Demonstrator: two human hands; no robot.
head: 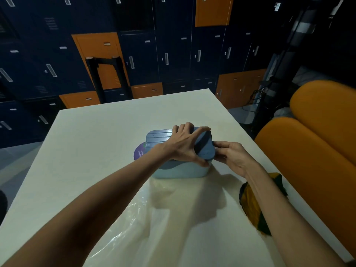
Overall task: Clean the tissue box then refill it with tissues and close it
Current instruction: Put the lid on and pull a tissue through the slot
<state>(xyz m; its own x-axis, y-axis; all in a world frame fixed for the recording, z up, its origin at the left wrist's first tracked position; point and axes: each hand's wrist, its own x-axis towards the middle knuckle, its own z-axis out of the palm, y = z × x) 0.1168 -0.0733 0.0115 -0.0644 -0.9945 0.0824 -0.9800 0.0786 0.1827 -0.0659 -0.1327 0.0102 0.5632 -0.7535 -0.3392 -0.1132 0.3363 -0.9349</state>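
Your left hand grasps the lid from above; your right hand pinches its end. The tissue box sits directly beneath both. Advise working the lid evenly and keeping the base steady.

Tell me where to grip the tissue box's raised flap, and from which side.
Pinch the flap across its rounded free edge, coming from above at the right end of the tissue box. It stands tilted up there, exposing both faces; the left hand grips it this way.
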